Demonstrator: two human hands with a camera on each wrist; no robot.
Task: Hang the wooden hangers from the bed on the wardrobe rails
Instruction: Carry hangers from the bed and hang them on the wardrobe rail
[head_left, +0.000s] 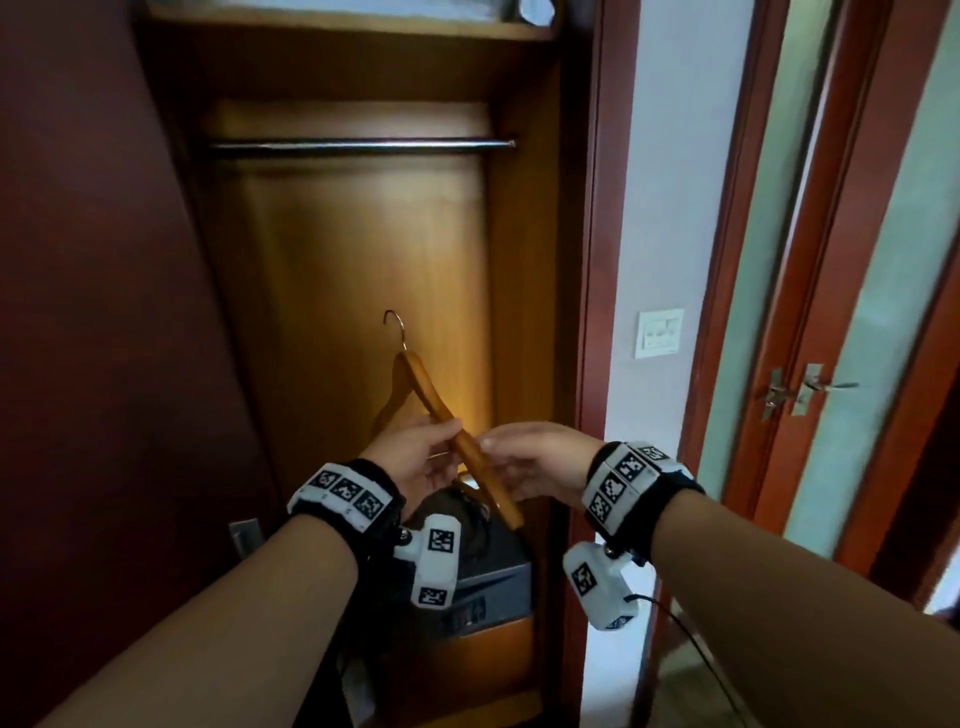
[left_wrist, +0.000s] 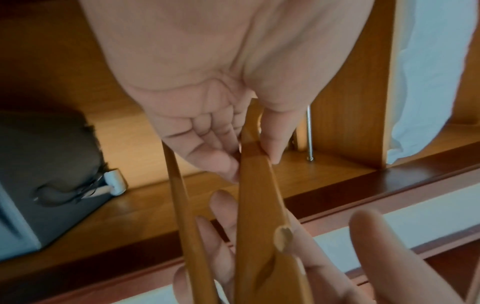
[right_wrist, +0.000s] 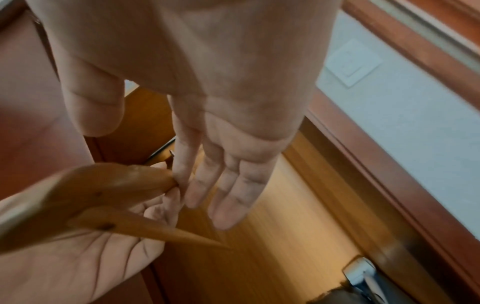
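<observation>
1. A tan wooden hanger with a metal hook (head_left: 435, 402) is held upright before the open wardrobe, well below its dark metal rail (head_left: 363, 144)
2. The left hand (head_left: 415, 460) pinches one hanger arm (thumb against fingers)
3. The right hand (head_left: 535, 462) has straight fingers touching the same arm

- Head view: dim overall; the wardrobe door (head_left: 104, 312) on the left lies in deep shadow.
- Warm glow, source hidden, low on the wardrobe back panel (head_left: 363, 270); cool daylight on the white wall (head_left: 670, 208) at right.
- Straight edges bow toward the frame borders; slight motion softness.
- Left wrist view: evenly lit, near fingers blurred.
- Right wrist view: smeared by motion; hanger (right_wrist: 103, 185) out of focus.
</observation>
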